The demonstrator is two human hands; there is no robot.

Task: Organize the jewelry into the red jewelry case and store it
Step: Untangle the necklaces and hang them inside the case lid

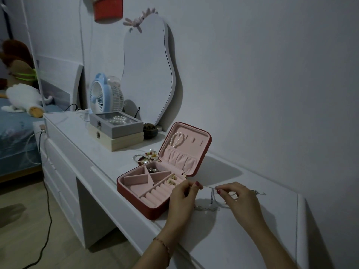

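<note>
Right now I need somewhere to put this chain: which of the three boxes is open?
The red jewelry case nearest the hands, lid up, pink lining showing. The grey box and cream box stacked behind it are closed.

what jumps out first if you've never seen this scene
The open red jewelry case on the white dresser, pink inside, a pearl strand hanging in its lid. Just right of it, the left hand and right hand stretch a thin silver chain between them.
</note>
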